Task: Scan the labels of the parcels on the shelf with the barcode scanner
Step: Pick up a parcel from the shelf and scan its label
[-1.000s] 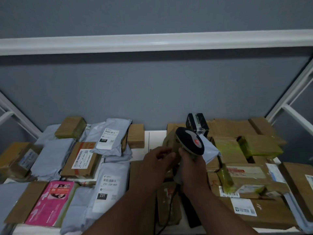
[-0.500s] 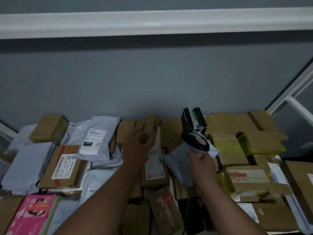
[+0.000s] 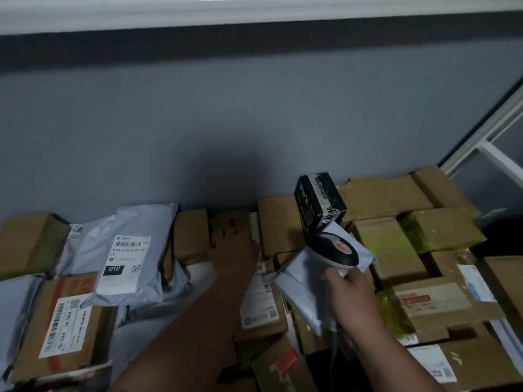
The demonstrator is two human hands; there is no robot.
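right hand (image 3: 352, 295): fingers wrapped round the barcode scanner (image 3: 335, 250) handle
left hand (image 3: 235, 250): fingers gripping a small brown box (image 3: 233, 222) at the back of the shelf

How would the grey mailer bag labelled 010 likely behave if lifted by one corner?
The grey mailer bag looks like soft plastic film, creased and draped over neighbouring parcels, so it would probably sag. Its smooth surface may be slippery.
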